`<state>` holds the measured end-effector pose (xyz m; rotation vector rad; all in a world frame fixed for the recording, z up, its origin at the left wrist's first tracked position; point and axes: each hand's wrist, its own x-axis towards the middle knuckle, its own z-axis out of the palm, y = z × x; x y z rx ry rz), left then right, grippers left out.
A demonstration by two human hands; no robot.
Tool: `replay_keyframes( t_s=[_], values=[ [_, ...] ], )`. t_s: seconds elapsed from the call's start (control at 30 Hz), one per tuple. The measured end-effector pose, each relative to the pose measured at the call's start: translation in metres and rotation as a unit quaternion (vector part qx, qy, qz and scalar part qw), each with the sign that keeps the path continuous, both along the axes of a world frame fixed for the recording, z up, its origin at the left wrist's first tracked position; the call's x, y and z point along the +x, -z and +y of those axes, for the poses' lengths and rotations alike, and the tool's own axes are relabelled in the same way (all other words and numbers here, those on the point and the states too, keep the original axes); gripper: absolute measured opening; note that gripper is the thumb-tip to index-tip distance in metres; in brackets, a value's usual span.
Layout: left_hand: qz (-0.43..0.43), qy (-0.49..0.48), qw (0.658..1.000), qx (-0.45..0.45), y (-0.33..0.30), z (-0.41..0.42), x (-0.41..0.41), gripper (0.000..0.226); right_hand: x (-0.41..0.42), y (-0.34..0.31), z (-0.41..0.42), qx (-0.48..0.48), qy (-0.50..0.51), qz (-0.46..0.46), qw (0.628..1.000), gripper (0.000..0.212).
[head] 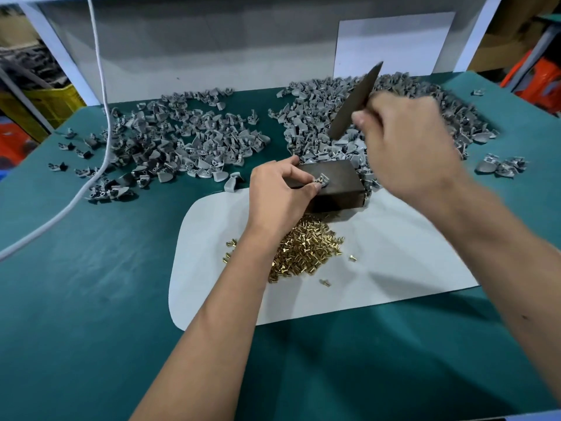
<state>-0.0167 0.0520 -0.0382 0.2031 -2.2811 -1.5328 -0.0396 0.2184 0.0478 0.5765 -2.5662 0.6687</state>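
Grey parts, brass rivets, teal mat

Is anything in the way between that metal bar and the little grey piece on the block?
Nothing visible. The right hand holds the bar raised, with only open air down to the grey piece, which the left hand pinches on the dark block.

The left arm is stretching up from the lower edge of the view, its bare forearm straight. The left hand is lying knuckles-up, its thumb and fingertips pinching a small grey part. The right arm is slanting in from the right side, and the right hand is hovering higher than the left one, slightly blurred, its fingers curling tight round a flat dark blade.
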Motion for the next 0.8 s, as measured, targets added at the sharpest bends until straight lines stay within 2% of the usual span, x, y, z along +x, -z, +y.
replay_keyframes(
  t_s=[0.1,0.17,0.2,0.27,0.3,0.37,0.43,0.5,0.6,0.63,0.73,0.8],
  values=[
    [0.000,0.003,1.000,0.009,-0.002,0.001,-0.001,0.013,0.006,0.012,-0.008,0.130,-0.034,-0.103,0.986,0.025],
    [-0.001,-0.001,1.000,0.009,-0.002,0.001,0.000,0.011,-0.001,0.002,-0.005,0.162,-0.033,-0.103,0.981,0.025],
    [-0.002,-0.001,1.000,0.005,-0.002,0.001,0.000,0.010,-0.003,-0.004,-0.003,0.148,-0.030,-0.080,0.985,0.025],
    [-0.006,-0.001,1.000,-0.006,-0.001,0.000,-0.001,0.010,-0.005,-0.009,-0.002,0.044,-0.018,-0.016,0.999,0.024],
    [-0.008,-0.003,1.000,-0.004,0.000,0.000,-0.002,0.011,-0.002,-0.008,-0.005,0.036,-0.018,0.001,0.999,0.026],
    [-0.007,0.003,1.000,0.018,0.000,0.000,-0.002,0.014,0.002,0.006,-0.015,0.168,-0.025,-0.039,0.985,0.028],
    [-0.001,0.009,1.000,0.017,-0.001,0.001,-0.001,0.015,0.005,0.006,-0.014,0.219,-0.023,-0.103,0.970,0.027],
    [0.002,0.006,1.000,0.006,-0.001,0.001,0.001,0.013,-0.001,-0.007,-0.009,0.186,-0.020,-0.096,0.978,0.026],
    [0.000,0.000,1.000,-0.002,0.000,-0.001,-0.001,0.015,-0.002,-0.009,-0.005,0.028,-0.002,0.000,1.000,0.025],
    [0.002,-0.001,1.000,-0.005,0.000,-0.001,-0.001,0.014,0.001,-0.006,-0.007,0.028,-0.002,-0.001,1.000,0.025],
    [0.009,0.011,1.000,0.005,-0.003,0.000,0.001,0.016,0.005,0.010,-0.014,0.160,-0.020,-0.096,0.982,0.022],
    [0.006,0.009,1.000,0.010,-0.004,0.000,0.003,0.025,0.000,0.005,-0.006,0.161,-0.023,-0.119,0.980,0.024]
  ],
)
